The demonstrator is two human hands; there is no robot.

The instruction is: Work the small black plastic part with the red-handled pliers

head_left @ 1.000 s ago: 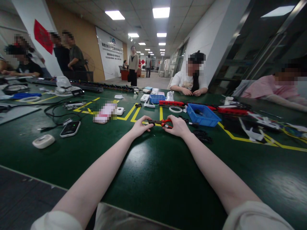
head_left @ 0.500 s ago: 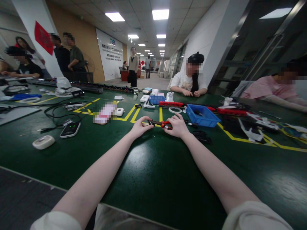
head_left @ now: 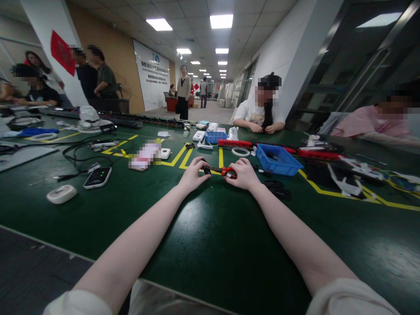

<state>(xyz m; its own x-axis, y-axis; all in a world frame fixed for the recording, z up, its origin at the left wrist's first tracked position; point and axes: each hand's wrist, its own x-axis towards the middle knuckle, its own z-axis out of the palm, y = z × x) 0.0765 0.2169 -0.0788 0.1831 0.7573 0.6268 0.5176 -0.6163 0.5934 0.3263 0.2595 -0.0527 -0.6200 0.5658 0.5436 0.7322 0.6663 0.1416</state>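
Both my arms reach out over a dark green table (head_left: 210, 245). My right hand (head_left: 244, 174) is closed round the red handles of a pair of pliers (head_left: 220, 170) lying low over the table. My left hand (head_left: 193, 175) pinches the black end of the pliers, fingers curled on it. What sits in the jaws is too small to make out. A few black parts (head_left: 278, 189) lie just right of my right hand.
A blue bin (head_left: 277, 158), a white tape ring (head_left: 240, 152), red strips (head_left: 234, 142) and cables lie beyond my hands. At left are a phone (head_left: 97, 177), a white puck (head_left: 61, 193) and black cords. Other people sit across and at right; several stand far left.
My left hand's fingers have shifted up onto the pliers' black end, and both hands sit slightly lower in view. The pliers stay in the same spot.
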